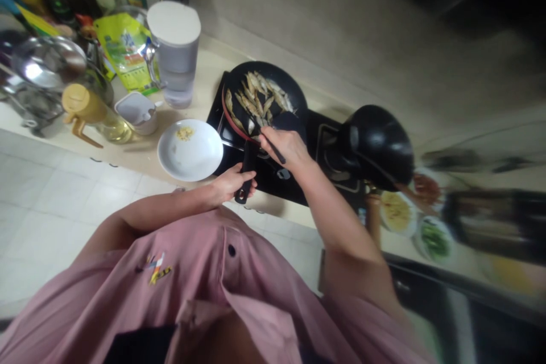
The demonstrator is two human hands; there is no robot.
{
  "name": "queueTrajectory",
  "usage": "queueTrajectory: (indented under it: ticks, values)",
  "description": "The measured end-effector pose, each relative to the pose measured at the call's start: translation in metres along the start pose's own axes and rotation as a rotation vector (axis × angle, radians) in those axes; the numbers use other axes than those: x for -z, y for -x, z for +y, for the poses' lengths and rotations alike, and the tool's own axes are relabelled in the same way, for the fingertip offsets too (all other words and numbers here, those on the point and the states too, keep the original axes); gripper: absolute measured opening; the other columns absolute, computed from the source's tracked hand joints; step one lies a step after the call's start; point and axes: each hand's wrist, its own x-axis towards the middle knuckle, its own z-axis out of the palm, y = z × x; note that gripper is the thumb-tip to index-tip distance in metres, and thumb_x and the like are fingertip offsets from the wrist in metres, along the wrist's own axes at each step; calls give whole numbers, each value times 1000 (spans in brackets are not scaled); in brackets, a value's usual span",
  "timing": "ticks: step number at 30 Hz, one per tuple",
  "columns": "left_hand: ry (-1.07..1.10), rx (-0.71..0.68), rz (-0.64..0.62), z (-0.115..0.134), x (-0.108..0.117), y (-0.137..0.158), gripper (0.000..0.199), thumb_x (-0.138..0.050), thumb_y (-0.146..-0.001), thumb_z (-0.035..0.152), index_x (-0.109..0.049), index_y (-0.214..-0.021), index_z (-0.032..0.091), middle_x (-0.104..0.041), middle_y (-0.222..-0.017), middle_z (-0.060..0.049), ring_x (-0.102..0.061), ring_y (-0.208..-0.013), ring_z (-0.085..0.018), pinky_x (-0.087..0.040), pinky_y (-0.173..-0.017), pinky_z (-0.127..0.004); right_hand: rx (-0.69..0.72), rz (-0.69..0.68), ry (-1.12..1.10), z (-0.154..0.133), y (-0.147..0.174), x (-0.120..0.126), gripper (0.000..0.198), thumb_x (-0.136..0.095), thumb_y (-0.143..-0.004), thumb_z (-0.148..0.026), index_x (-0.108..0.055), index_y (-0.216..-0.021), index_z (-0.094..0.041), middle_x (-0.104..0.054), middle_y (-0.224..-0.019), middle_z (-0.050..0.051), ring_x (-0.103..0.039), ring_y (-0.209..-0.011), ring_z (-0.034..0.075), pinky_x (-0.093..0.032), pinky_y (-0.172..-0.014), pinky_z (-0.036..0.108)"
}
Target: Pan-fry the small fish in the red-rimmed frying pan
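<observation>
My left hand [236, 183] is closed around the black handle [246, 173] of a frying pan [294, 86], which sits on the black gas stove. Several small browned fish [252, 96] lie in the pan. Over the pan's near edge, my right hand [286, 147] grips a dark, thin-handled cooking utensil [278, 153]. Its lower end reaches in among the fish, but its shape there is hard to make out. Left of the pan stands a white plate [196, 160] with a little chopped yellowish food [185, 134] on it.
A black wok [379, 145] sits tilted on the right burner. Plates of chopped yellow food [396, 211] and greens [434, 238] are beyond it. To the left stand a water pitcher [177, 60], an oil bottle [96, 116], a small white container [136, 114] and a yellow-green pouch [128, 48].
</observation>
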Motion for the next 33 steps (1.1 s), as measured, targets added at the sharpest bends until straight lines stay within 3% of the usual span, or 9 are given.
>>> queueTrajectory:
  ticks: [5, 8, 10, 14, 17, 25, 33]
  values:
    - [3, 4, 9, 0, 1, 0, 14, -52, -99, 16, -40, -93, 21, -56, -64, 3, -55, -49, -10, -47, -51, -20, -265, 239, -335, 8, 1, -9, 30, -40, -101, -42, -63, -98, -22, -66, -63, -1, -64, -54, 15, -48, -59, 26]
    - [-2, 10, 9, -1, 1, -1, 15, -53, -98, 16, -40, -93, 21, -57, -64, 2, -55, -50, -10, -48, -51, -21, -451, 276, -532, 11, 5, -5, 31, -44, -100, -48, -61, -93, -23, -62, -55, -5, -56, -42, 12, -45, -49, 23]
    - [-5, 11, 11, -2, 1, -1, 15, -53, -98, 17, -40, -93, 21, -57, -65, 2, -55, -50, -10, -49, -52, -21, -505, 279, -573, 11, 11, 3, 31, -46, -99, -49, -62, -92, -23, -62, -55, -5, -54, -41, 11, -44, -46, 23]
    - [-6, 11, 12, -1, 1, -1, 13, -53, -98, 17, -41, -94, 21, -57, -65, 2, -54, -50, -11, -49, -53, -22, -519, 319, -448, 2, 31, 23, 32, -44, -101, -47, -64, -93, -24, -62, -56, -4, -57, -45, 12, -47, -51, 24]
    - [-6, 19, 11, 0, 1, 0, 13, -53, -98, 16, -41, -94, 21, -57, -65, 1, -55, -51, -11, -48, -52, -22, -496, 273, -368, -7, 46, 30, 29, -46, -100, -44, -66, -96, -23, -63, -57, -3, -61, -49, 14, -49, -55, 25]
    - [-33, -2, 2, 3, 0, 3, 13, -52, -99, 15, -41, -94, 21, -57, -64, 2, -55, -50, -11, -46, -52, -22, -262, 134, -234, -21, 47, 6, 31, -44, -101, -39, -68, -105, -21, -73, -75, 3, -69, -62, 17, -49, -60, 26]
    - [-20, 2, 5, 2, -1, 3, 14, -53, -98, 16, -41, -93, 21, -57, -65, 2, -54, -50, -11, -46, -52, -22, -315, 217, -343, -12, 46, 2, 31, -44, -101, -42, -67, -102, -22, -70, -70, 1, -67, -59, 16, -52, -60, 26]
